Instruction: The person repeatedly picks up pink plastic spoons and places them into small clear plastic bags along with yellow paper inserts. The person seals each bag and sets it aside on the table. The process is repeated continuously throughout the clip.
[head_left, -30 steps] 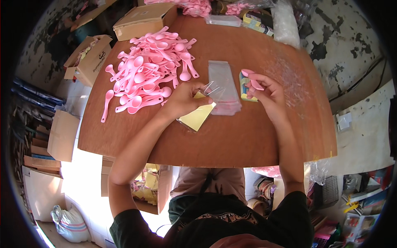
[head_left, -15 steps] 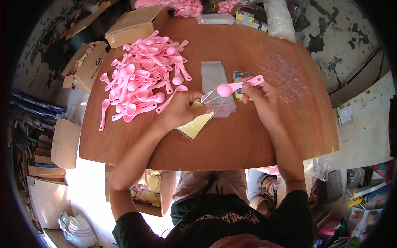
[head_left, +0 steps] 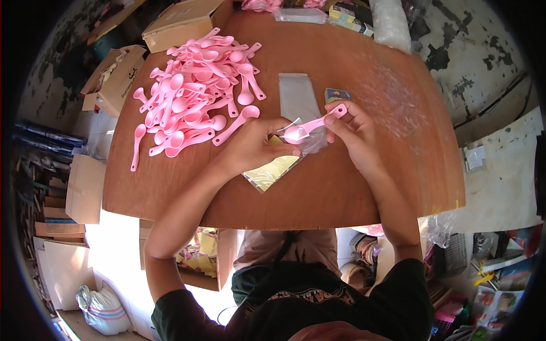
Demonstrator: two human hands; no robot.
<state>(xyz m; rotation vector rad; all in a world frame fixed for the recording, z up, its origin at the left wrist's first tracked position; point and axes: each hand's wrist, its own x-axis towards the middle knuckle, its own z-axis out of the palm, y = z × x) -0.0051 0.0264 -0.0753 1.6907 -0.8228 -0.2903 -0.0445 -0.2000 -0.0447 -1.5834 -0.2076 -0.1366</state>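
Observation:
My left hand [head_left: 259, 145] grips a clear plastic bag with a yellow card [head_left: 273, 172] inside, its mouth held open toward the right. Between thumb and fingers, my right hand [head_left: 354, 129] pinches the handle of a pink measuring spoon [head_left: 318, 122]. The spoon's bowl lies at the bag's mouth, partly inside the clear film. Just left of my left hand, a loose pink spoon [head_left: 238, 125] rests beside the large pile of pink spoons [head_left: 196, 94]. A stack of flat clear bags [head_left: 298, 94] lies beyond my hands. Behind my right fingers sits a small stack of printed cards [head_left: 336, 95].
Crumpled clear film [head_left: 392, 102] is spread over the right side of the brown table [head_left: 170, 196]. A cardboard box [head_left: 185, 25] stands at the far left, and a roll of clear wrap [head_left: 389, 25] at the far right. Below the table edge, an open box [head_left: 224, 256] holds yellow-carded packs.
My right hand has brought the spoon left and down, so its bowl has entered the mouth of the bag. The view has shifted slightly.

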